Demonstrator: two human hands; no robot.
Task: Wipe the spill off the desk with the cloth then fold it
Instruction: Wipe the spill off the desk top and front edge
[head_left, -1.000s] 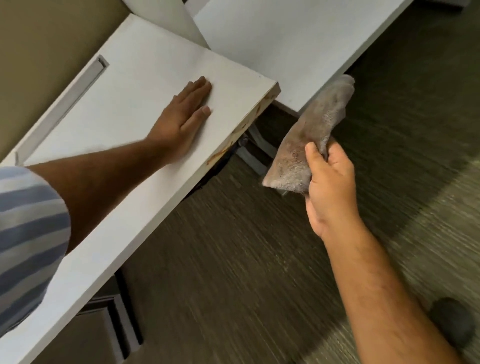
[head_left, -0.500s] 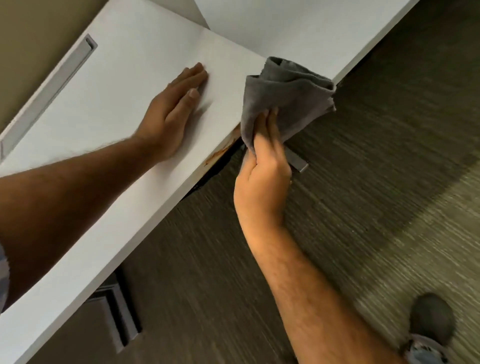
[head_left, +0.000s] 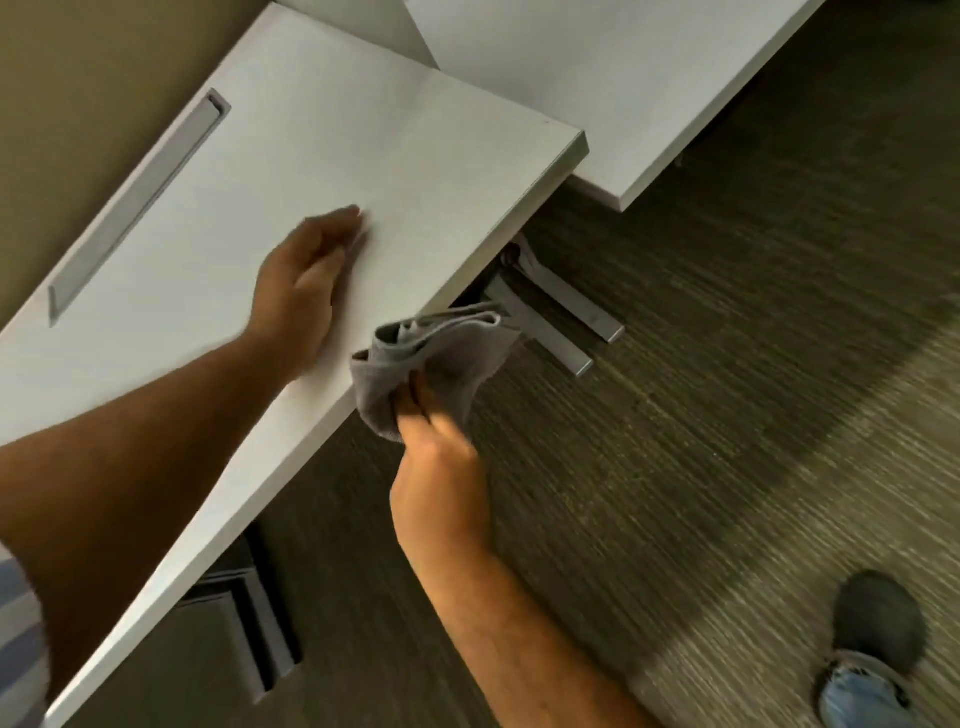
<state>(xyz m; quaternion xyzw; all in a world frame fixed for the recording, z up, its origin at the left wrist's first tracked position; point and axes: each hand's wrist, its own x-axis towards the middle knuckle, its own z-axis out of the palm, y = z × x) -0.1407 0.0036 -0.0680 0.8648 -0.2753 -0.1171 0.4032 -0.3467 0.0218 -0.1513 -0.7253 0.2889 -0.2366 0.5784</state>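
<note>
Left hand (head_left: 306, 280): flat on the worktop (head_left: 291, 156), fingers spread, holding nothing.
Right hand (head_left: 436, 467): gripping the bunched cloth (head_left: 431, 358).
Cloth: pressed to the worktop's front edge, 5 o'clock of the left hand.
Progress: wiping underway; no stain visible on the exposed edge; folding remains.

One camera only, worn on the person's head, looking steeply down and forward. It sits close over the desk (head_left: 322, 145) edge, tilted, taking in both forearms, the floor (head_left: 727, 415) and a shoe (head_left: 878, 623) at lower right.
</note>
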